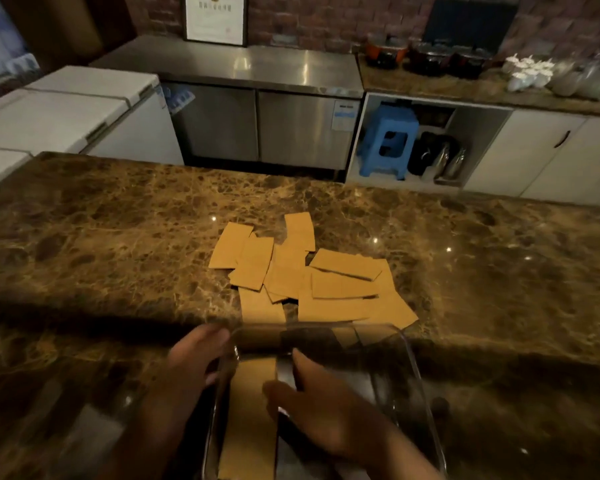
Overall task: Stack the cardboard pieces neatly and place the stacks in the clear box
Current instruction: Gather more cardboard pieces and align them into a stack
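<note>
Cardboard pieces (309, 275) scattered beyond clear box (420, 375), right hand (326, 407) fingers spread inside, left hand (191, 362) outside

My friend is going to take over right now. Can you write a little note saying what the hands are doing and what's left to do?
Left hand: on the outside left wall of the clear box, steadying it.
Right hand: inside the box, fingers beside the cardboard stack; grip unclear.
Done: one stack lies along the box's left side.
Left: loose cardboard pieces lie scattered on the marble counter just beyond the box. Stack them neatly, then put them in the box.
</note>
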The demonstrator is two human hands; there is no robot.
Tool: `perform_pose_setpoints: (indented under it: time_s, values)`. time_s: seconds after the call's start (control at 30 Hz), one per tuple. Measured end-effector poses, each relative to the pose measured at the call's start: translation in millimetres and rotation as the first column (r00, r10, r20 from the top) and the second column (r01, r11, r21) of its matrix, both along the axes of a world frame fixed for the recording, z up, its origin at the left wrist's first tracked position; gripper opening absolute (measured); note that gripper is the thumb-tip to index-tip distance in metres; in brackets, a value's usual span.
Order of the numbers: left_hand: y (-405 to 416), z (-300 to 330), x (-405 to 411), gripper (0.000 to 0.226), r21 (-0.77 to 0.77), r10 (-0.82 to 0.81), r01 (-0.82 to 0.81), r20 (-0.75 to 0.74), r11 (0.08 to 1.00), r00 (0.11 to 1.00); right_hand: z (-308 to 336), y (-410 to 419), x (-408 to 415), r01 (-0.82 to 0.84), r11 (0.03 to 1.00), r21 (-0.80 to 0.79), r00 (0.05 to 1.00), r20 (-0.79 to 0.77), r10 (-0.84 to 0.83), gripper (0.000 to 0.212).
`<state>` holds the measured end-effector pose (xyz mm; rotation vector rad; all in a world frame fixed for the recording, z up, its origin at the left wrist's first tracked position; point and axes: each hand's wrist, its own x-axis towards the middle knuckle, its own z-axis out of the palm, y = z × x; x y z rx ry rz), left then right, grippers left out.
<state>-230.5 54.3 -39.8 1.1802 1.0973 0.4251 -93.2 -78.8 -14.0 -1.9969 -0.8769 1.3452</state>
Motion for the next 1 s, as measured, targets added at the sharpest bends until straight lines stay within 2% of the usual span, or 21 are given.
perform_pose_setpoints:
  time_s: [0.03, 0.1, 0.17, 0.2, 0.23, 0.3, 0.37, 0.43, 0.5, 0.57, 0.63, 0.7, 0.77, 0.9, 0.93, 1.0]
  values:
    - [7.8, 4.7, 4.9, 0.012, 0.038, -0.004, 0.005, -0.039, 0.999, 0.999, 8.2, -4.9, 15.6, -0.035, 0.998, 0.048, 0.999, 0.023, 0.034, 0.068]
    - [21.9, 15.2, 19.1, 0.012, 0.152, -0.043, 0.05, -0.048, 0.987, 0.998, 28.7, -12.0, 49.9, -0.02, 0.985, 0.17, 0.999, -0.037, 0.027, 0.056]
    - [35.5, 26.3, 38.5, 0.02, 0.219, -0.152, 0.142, 0.025, 0.965, 0.988, 41.3, -11.3, 90.7, 0.117, 0.941, 0.318, 0.989, -0.124, -0.081, 0.044]
    - [41.9, 29.6, 50.6, 0.025, 0.267, -0.244, 0.232, 0.011, 0.935, 0.97, 42.4, -6.4, 112.6, 0.192, 0.906, 0.377, 0.98, -0.123, -0.157, 0.041]
    - [49.3, 31.6, 66.7, 0.029, 0.342, -0.344, 0.348, -0.074, 0.873, 0.936, 43.4, 0.5, 134.5, 0.227, 0.884, 0.408, 0.974, -0.07, -0.218, 0.038]
    - [60.0, 31.1, 101.2, 0.043, 0.422, -0.468, 0.567, -0.322, 0.707, 0.823, 37.5, 18.0, 168.6, 0.193, 0.902, 0.387, 0.967, 0.079, -0.241, 0.026]
    - [64.6, 25.7, 135.2, 0.074, 0.363, -0.519, 0.72, -0.511, 0.592, 0.685, 19.8, 35.3, 192.8, 0.088, 0.959, 0.269, 0.958, 0.241, -0.155, 0.012]
    - [64.8, 15.3, 165.1, 0.105, 0.281, -0.533, 0.872, -0.703, 0.401, 0.472, -2.8, 51.7, 206.4, -0.027, 0.992, 0.126, 0.922, 0.387, -0.024, 0.014]
    - [62.6, 0.3, 185.5, 0.127, 0.21, -0.475, 0.958, -0.834, 0.195, 0.28, -20.0, 65.7, 214.0, -0.135, 0.99, 0.024, 0.859, 0.501, 0.105, 0.016]
    - [59.9, -16.0, 198.2, 0.138, 0.163, -0.421, 0.982, -0.887, 0.098, 0.19, -30.5, 77.2, 219.6, -0.208, 0.975, -0.073, 0.788, 0.578, 0.212, 0.014]
    - [58.2, -28.6, 203.1, 0.142, 0.157, -0.374, 0.986, -0.912, 0.059, 0.167, -37.6, 83.2, 221.9, -0.246, 0.959, -0.14, 0.754, 0.595, 0.28, 0.027]
    - [61.0, -33.2, 202.2, 0.14, 0.18, -0.363, 0.982, -0.913, 0.048, 0.186, -41.5, 85.5, 222.0, -0.266, 0.95, -0.165, 0.725, 0.616, 0.31, 0.033]
    - [66.6, -31.9, 199.5, 0.134, 0.237, -0.373, 0.969, -0.896, 0.063, 0.243, -41.7, 84.7, 222.9, -0.291, 0.942, -0.168, 0.701, 0.632, 0.33, 0.045]
    - [72.9, -26.2, 198.1, 0.12, 0.374, -0.336, 0.919, -0.856, 0.126, 0.394, -34.1, 82.8, 217.0, -0.362, 0.92, -0.153, 0.747, 0.543, 0.384, 0.096]
    - [73.1, -24.4, 198.0, 0.12, 0.385, -0.342, 0.911, -0.845, 0.147, 0.412, -34.3, 83.8, 212.6, -0.38, 0.906, -0.184, 0.724, 0.55, 0.415, 0.102]
    - [71.9, -22.5, 198.1, 0.123, 0.385, -0.358, 0.909, -0.836, 0.159, 0.416, -37.4, 85.9, 203.3, -0.406, 0.869, -0.281, 0.62, 0.614, 0.489, 0.105]
